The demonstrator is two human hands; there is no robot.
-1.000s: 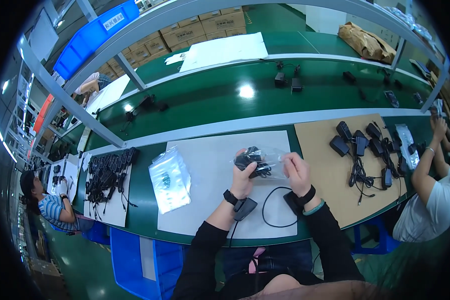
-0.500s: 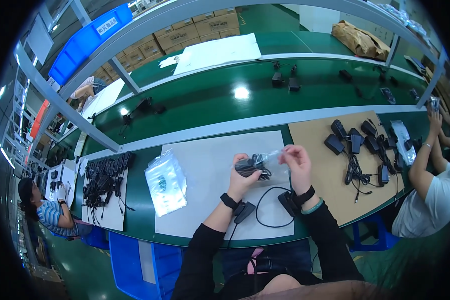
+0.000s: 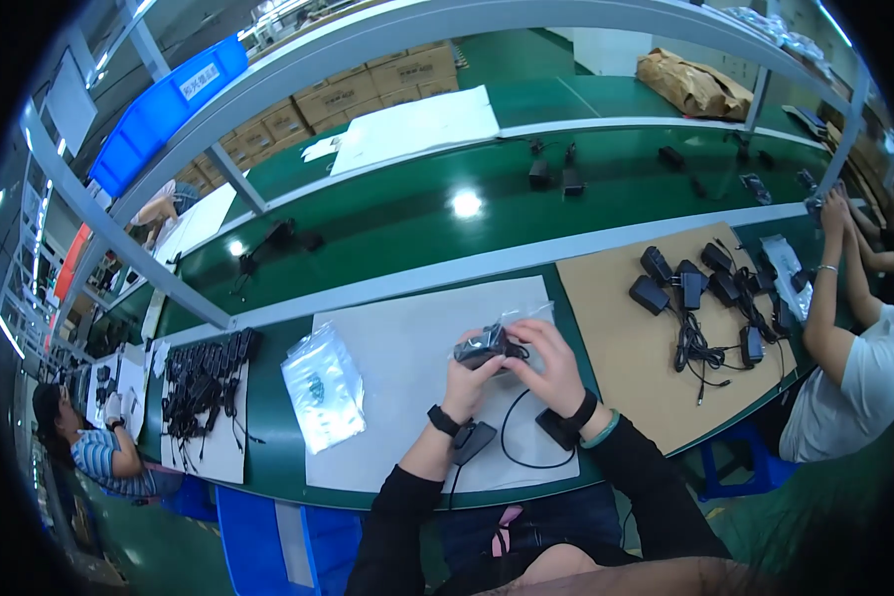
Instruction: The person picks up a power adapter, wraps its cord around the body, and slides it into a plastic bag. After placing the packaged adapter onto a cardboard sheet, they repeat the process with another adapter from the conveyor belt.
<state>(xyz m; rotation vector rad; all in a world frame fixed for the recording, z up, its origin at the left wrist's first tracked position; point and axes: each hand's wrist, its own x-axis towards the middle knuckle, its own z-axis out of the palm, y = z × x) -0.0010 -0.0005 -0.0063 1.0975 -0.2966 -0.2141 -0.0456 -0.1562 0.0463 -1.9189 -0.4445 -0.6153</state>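
Observation:
A black power adapter (image 3: pixel 484 345) with its cable lies inside a clear plastic bag (image 3: pixel 517 316), held above the white sheet (image 3: pixel 397 387). My left hand (image 3: pixel 465 385) is closed around the bagged adapter from the left. Against its right side my right hand (image 3: pixel 551 366) presses the bag film, fingers bent over it and thumb toward the left thumb. To the left on the same sheet lies a stack of flat clear bags (image 3: pixel 323 392). Black straps circle both wrists, and small black boxes with a cable hang by them.
On the right, brown cardboard (image 3: pixel 621 368) bears several adapters (image 3: pixel 690 283) with coiled cables. Rows of black adapters (image 3: pixel 204 372) lie at the left. A green belt (image 3: pixel 387 226) runs behind a metal rail, carrying scattered adapters. Co-workers sit on both sides; a blue bin (image 3: pixel 253 541) stands below.
My right hand has come down and left from the bag's raised open end onto the bag beside the adapter. The loose film is folded in closer. The view has shifted slightly.

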